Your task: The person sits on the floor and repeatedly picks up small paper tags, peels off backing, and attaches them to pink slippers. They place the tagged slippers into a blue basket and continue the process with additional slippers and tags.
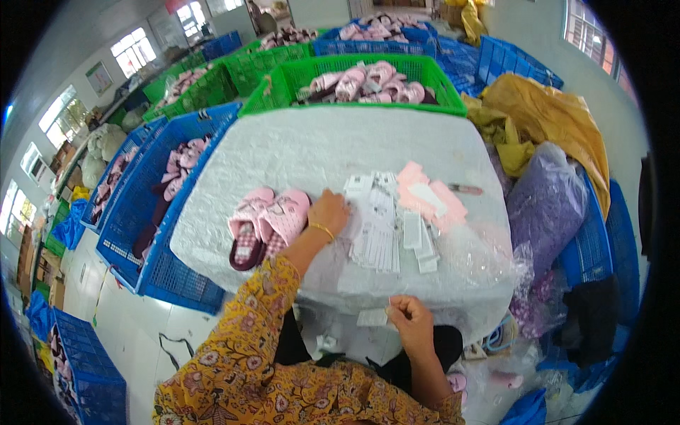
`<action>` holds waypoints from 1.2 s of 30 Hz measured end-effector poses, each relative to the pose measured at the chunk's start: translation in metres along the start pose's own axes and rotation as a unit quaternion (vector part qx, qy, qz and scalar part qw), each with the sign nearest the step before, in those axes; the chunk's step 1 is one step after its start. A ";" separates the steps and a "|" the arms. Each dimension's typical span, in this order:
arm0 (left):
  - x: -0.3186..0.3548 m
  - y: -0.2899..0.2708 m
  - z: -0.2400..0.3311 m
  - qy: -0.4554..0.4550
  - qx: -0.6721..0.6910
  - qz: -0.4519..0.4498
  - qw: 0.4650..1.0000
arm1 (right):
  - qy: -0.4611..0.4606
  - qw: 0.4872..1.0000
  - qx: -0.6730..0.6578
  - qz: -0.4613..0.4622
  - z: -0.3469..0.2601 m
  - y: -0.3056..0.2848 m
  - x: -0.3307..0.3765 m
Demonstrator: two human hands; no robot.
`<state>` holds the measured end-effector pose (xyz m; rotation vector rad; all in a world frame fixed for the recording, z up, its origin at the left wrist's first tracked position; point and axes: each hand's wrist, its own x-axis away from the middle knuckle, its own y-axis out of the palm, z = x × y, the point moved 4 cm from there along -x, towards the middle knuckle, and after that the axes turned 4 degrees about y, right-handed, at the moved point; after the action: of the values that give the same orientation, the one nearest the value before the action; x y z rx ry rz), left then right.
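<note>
L hand (330, 212) palm-down on/just over tbl, fingers curled, just right of slipper pair (282, 218); can't tell if it grips anything, fingertips mostly hidden. Yellow bracelet (324, 231) on that wrist, floral sleeve (244, 319) above. R hand (411, 320) at near tbl edge, thumb + fingers closed in a pinch on small pale card (372, 318), which sticks out to the left.

Slipper pair: pink uppers, dark-edged soles w/ checked insoles, side by side on left half of white-covered tbl (290, 145), toes pointing away from person. Right of L hand: spread of white printed slips (375, 223), then small white cards (412, 230), w/ pink cards (452, 203) just behind those. Pink-handled tool (466, 189) beside pink cards, type unclear. Clear plastic (482, 258) near right tbl edge.

Bkgd: green crate (443, 99) w/ more pink slippers (350, 83) past far tbl edge; blue crate (177, 280) along left side; purple sack (549, 202) + yellow sack (545, 113) on right.
</note>
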<state>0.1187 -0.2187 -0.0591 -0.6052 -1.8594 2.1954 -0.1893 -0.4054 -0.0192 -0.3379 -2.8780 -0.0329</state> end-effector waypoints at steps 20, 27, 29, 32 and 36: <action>0.128 -0.130 0.101 0.072 0.507 0.024 0.859 | -0.106 0.990 -0.090 -0.017 -0.053 0.008 0.002; 0.158 -0.141 0.130 0.102 0.525 -0.017 0.845 | -0.069 0.988 -0.133 -0.025 -0.058 0.019 -0.007; 0.161 -0.143 0.134 0.115 0.512 -0.021 0.851 | -0.069 0.990 -0.119 -0.025 -0.059 0.020 -0.007; 0.164 -0.141 0.135 0.092 0.508 -0.036 0.855 | -0.063 0.992 -0.112 -0.016 -0.057 0.020 -0.005; 0.165 -0.137 0.134 0.092 0.511 -0.028 0.854 | -0.059 0.994 -0.093 -0.015 -0.055 0.020 -0.004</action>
<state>-0.1020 -0.2451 0.0621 -0.4701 -0.4162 2.5202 -0.1677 -0.3900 0.0332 -0.3406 -3.0054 -0.2977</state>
